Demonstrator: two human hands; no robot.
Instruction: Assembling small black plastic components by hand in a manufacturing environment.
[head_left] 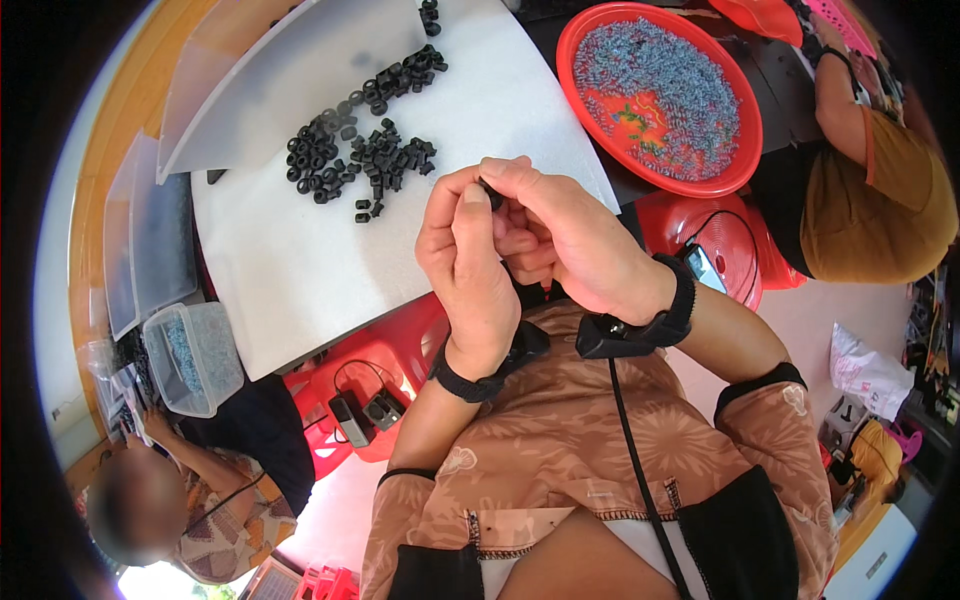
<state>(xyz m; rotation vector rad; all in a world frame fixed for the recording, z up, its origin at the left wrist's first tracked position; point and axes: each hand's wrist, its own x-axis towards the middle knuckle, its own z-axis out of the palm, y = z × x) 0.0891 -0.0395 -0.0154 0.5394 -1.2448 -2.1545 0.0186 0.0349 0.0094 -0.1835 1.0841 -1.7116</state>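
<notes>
My left hand (468, 265) and my right hand (590, 240) meet above the near edge of a white tabletop (300, 280). Between their pinched fingertips sits a small black part (491, 193), mostly covered by the fingers, so its exact shape is hidden. Left of my hands, loose on the white surface, lie a heap of short black ring-shaped pieces (318, 165) and a heap of small black knobbed pieces (390, 160). Farther back is another cluster of black pieces (405, 78). Each wrist wears a black strap.
A red basin (742, 130) of small blue-grey pieces stands at the far right. Translucent plastic panels (270, 70) border the far left. A clear bin (215, 400) sits left, near a seated person (240, 490). Another person (880, 200) is at right. Red stools (400, 350) stand below.
</notes>
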